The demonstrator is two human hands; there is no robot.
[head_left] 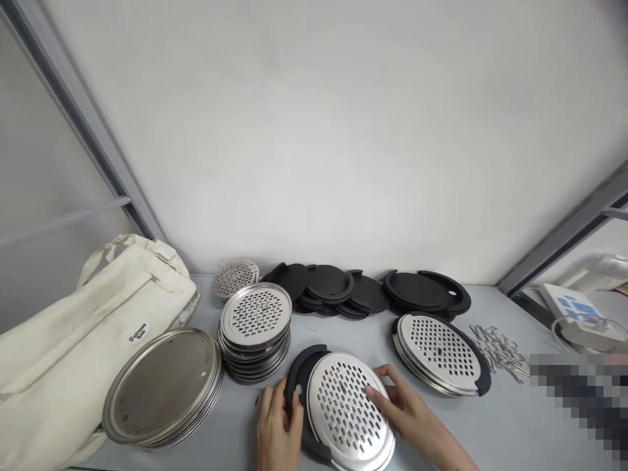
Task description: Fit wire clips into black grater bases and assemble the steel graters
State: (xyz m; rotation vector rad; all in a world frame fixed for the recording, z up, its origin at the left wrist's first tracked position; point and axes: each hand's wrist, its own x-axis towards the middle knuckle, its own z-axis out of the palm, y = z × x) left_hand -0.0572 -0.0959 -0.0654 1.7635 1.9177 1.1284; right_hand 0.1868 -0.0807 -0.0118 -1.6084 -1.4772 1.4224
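Note:
In the head view, a round metal grater disc (pixel 349 409) lies partly over a black round holder (pixel 305 418) near the table's front edge. My left hand (pixel 279 425) grips the holder's left rim, its thumb by a small hole. My right hand (pixel 405 412) holds the disc's right edge, with a finger or thumb on its perforated face. The disc sits off to the right, so a crescent of the holder shows on the left. Behind my left hand stands a stack of grater discs (pixel 255 317). To the right is a stack of discs with a black holder (pixel 441 353).
Plain metal discs (pixel 164 386) are stacked at the left beside a cream bag (pixel 98 333). Black holders (pixel 328 284) line the wall, near a small grater stack (pixel 235 278). Metal wire pieces (pixel 500 350) lie at the right, before a white box (pixel 579 314).

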